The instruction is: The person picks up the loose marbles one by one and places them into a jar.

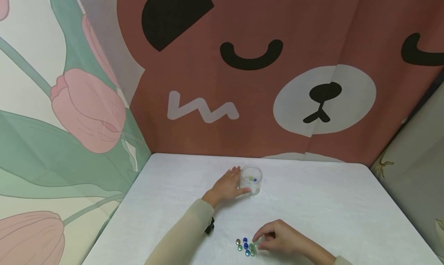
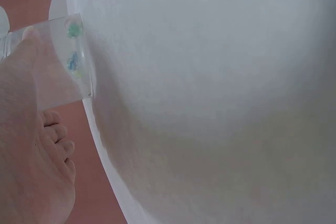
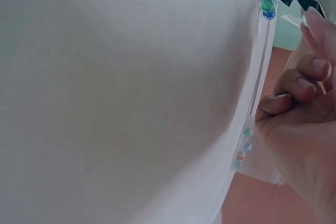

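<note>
In the head view, a clear plastic jar [image 1: 255,188] stands near the table's far side with a few glass marbles at its bottom. My left hand [image 1: 227,186] holds it from the left, thumb across the front and fingers along the far side. The left wrist view shows green and blue marbles [image 2: 73,61] through the jar wall. Nearer me lies a loose group of blue, green and amber marbles [image 1: 246,246]. At their right edge my right hand [image 1: 282,237] pinches a pale green marble [image 1: 256,242] between thumb and index finger; its other fingers are curled.
White cloth covers the table [image 1: 329,207]. Behind it hangs a brown curtain with a bear face [image 1: 256,103], and a tulip-print curtain [image 1: 86,111] hangs on the left. A black strap piece [image 1: 209,226] sticks out by the left sleeve.
</note>
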The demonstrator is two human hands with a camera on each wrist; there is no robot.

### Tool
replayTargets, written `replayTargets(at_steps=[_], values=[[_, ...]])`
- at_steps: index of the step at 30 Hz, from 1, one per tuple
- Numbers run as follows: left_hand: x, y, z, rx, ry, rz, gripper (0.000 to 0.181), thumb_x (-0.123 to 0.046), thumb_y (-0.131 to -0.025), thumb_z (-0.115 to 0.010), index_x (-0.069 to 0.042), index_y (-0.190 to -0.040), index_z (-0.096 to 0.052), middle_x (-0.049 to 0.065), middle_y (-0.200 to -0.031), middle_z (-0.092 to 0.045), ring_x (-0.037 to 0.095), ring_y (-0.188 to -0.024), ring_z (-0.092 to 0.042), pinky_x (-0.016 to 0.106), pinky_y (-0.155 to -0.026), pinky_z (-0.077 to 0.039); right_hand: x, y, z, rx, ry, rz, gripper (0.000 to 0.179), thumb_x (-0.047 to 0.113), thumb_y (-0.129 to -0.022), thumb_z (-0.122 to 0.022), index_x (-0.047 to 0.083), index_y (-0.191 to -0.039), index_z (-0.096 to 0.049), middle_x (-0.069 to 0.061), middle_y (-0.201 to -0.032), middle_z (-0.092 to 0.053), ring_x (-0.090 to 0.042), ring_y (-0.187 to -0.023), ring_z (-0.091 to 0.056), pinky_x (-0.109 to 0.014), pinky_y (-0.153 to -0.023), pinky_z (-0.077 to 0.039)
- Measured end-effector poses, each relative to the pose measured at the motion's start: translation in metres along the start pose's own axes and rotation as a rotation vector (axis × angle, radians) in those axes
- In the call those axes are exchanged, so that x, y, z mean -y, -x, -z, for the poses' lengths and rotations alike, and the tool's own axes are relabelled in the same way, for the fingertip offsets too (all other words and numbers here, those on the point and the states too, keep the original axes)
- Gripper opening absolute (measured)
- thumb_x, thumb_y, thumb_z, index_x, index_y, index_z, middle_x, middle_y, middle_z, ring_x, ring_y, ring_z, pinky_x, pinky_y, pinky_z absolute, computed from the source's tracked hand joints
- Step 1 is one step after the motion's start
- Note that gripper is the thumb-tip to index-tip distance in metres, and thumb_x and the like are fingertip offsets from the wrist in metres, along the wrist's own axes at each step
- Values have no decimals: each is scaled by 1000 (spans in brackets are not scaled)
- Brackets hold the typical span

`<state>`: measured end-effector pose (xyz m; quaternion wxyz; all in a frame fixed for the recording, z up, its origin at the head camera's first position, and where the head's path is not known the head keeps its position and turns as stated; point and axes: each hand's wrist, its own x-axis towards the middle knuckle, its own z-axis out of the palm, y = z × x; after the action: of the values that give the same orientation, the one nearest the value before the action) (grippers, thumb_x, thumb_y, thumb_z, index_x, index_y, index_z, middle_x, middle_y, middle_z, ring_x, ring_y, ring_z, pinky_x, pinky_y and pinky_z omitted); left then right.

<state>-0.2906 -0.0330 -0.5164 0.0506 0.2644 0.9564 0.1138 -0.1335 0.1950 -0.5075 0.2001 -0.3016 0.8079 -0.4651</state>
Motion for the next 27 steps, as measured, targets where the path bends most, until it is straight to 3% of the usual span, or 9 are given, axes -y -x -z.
replayTargets(at_steps=[11,27], values=[[0,0,-1,-11,12,-6,101,-77,-93,-44,-4,-160,-26,9,-168,-21,22,-156,-17,33,-128,-13,-7,-7,7,-185,-31,-65,25,26,-92,-76,8,-109,-78,12,-63,-50,3,-55,-42,-14,-49,-37],[-2,-1,0,-14,3,-1,99,-74,-93,-47,-3,-160,-27,10,-168,-23,23,-155,-19,33,-128,-14,-6,-19,18,-341,-79,-206,30,29,-91,-77,8,-112,-77,4,-66,-49,-5,-58,-43,-18,-50,-37]])
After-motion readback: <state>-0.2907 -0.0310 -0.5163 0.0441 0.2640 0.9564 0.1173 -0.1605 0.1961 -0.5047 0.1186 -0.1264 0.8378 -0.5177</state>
